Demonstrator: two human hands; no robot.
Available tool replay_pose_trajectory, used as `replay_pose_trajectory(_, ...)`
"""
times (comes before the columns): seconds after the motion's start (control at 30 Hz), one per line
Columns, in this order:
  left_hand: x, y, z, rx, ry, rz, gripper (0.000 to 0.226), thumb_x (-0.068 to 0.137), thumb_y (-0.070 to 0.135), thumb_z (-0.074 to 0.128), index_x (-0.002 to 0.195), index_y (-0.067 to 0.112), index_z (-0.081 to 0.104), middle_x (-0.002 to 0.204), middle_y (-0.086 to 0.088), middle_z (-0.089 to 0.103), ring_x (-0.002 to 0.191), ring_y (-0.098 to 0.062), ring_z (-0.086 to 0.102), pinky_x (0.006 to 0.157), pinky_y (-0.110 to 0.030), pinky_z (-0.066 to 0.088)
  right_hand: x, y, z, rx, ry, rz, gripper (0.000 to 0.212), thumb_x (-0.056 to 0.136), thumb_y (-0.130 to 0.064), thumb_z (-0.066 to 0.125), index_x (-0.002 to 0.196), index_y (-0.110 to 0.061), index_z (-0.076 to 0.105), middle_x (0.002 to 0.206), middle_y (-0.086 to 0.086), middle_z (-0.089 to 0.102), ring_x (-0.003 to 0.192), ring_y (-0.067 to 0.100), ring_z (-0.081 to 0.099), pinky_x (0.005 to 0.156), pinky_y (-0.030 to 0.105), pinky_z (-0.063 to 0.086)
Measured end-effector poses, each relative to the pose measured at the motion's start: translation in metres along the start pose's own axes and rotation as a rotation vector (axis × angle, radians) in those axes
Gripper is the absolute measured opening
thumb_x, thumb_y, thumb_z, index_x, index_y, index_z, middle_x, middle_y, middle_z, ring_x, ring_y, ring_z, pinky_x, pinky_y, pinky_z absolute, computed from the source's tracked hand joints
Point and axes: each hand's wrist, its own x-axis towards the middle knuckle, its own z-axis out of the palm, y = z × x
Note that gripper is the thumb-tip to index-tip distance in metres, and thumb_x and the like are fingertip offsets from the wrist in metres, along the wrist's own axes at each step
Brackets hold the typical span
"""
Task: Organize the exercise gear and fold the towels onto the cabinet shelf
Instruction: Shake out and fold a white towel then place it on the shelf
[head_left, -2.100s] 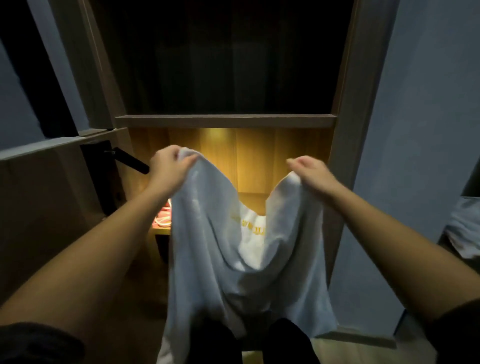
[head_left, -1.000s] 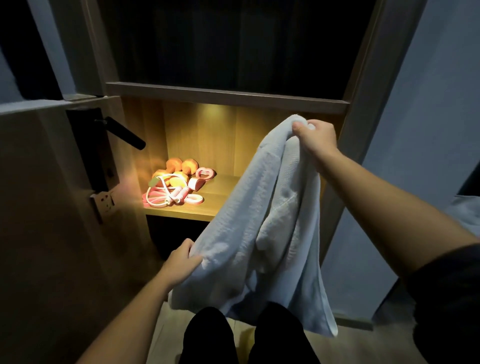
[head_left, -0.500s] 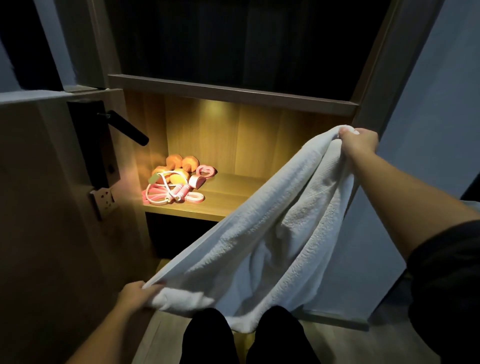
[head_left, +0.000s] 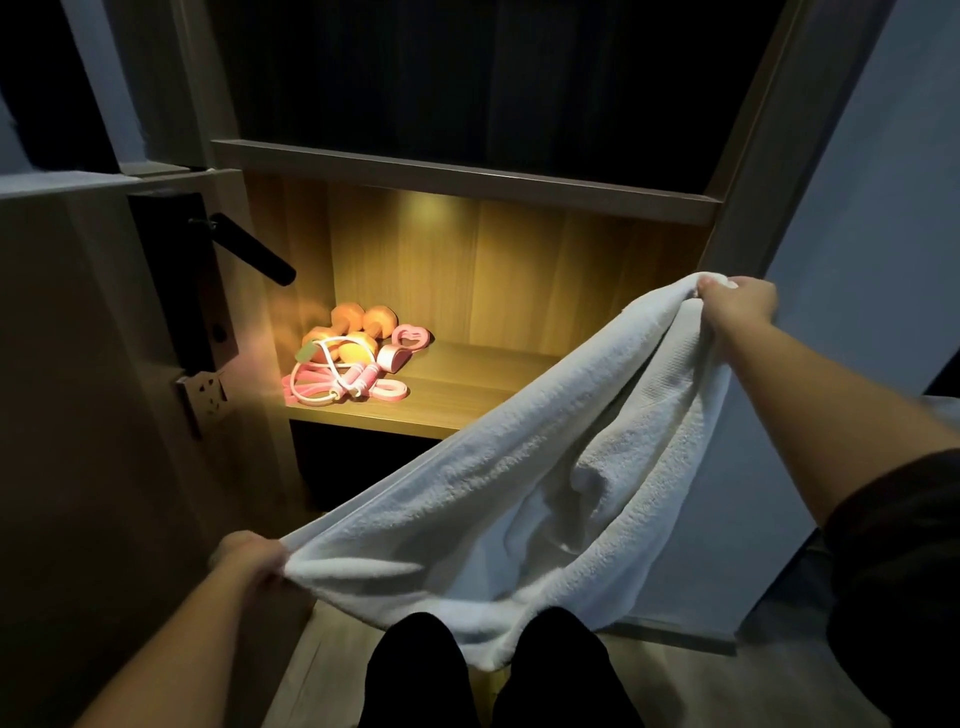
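A white towel hangs stretched on a slant in front of the lit cabinet shelf. My left hand grips its low near end at the lower left. My right hand grips the other end, raised at the upper right beside the cabinet's side post. The towel's middle sags in folds over my knees. On the left part of the shelf lies the exercise gear: orange dumbbells, a pink skipping rope and a pink heart-shaped grip.
A door with a black lever handle stands open at the left, close to the shelf's left side. A blue-grey panel rises at the right. The compartment above the shelf is dark. My dark-clad knees are at the bottom centre.
My left hand dropped from the towel's top edge, slid down it and pulled its lower end left and down. My right hand carried the upper end to the right, drawing the towel out on a slant.
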Motion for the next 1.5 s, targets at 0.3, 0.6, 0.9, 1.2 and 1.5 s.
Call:
replay_pose_trajectory(0.3,-0.006,0.001,-0.011,-0.353,0.023,-0.110,0.011,0.098,0.004,0.046,0.097,-0.002,0.055,0.091,-0.020,0.054,0.085,-0.031,0.053,0.082,-0.041,0.048,-0.008,0.000,0.004,-0.008,-0.093,-0.134,0.037,0.094,-0.038,0.059,0.125,-0.017,0.063,0.119,0.004,0.061,0.093,0.019,0.052,0.079,0.031,0.047)
replay_pose_trajectory(0.6,-0.098,0.108,0.034,0.152,-0.296,0.534,0.013,0.097,0.013,0.052,0.097,0.007,0.064,0.087,-0.009,0.065,0.074,-0.020,0.059,0.065,-0.029,0.043,-0.053,-0.020,0.028,-0.071,-0.312,-0.521,0.016,0.089,-0.033,0.060,0.082,-0.019,0.066,0.076,-0.006,0.059,0.069,0.005,0.052,0.054,0.022,0.038)
replay_pose_trajectory(0.9,-0.200,0.235,0.082,0.067,-0.495,0.896,0.035,0.099,0.037,0.053,0.128,0.018,0.055,0.126,0.000,0.057,0.114,-0.016,0.054,0.093,-0.037,0.047,-0.077,-0.025,0.013,-0.091,-0.511,-0.707,0.022,0.091,-0.026,0.063,0.086,-0.007,0.073,0.086,0.010,0.069,0.082,0.019,0.059,0.070,0.033,0.046)
replay_pose_trajectory(1.2,-0.240,0.261,0.110,0.139,-0.560,1.018,0.054,0.091,0.051,0.059,0.126,0.010,0.061,0.121,-0.007,0.065,0.113,-0.025,0.060,0.103,-0.047,0.047,-0.091,-0.016,0.021,0.024,-0.629,-0.702,0.022,0.092,-0.028,0.065,0.086,-0.009,0.073,0.082,0.005,0.067,0.082,0.018,0.061,0.070,0.031,0.049)
replay_pose_trajectory(1.5,-0.215,0.248,0.094,-0.055,-0.437,1.018,0.038,0.097,0.024,0.060,0.130,0.006,0.056,0.126,-0.012,0.063,0.115,-0.026,0.061,0.101,-0.040,0.049,-0.082,-0.006,0.031,-0.008,-0.677,-0.593,0.019,0.092,-0.036,0.064,0.092,-0.019,0.071,0.088,-0.010,0.062,0.086,0.007,0.057,0.072,0.023,0.046)
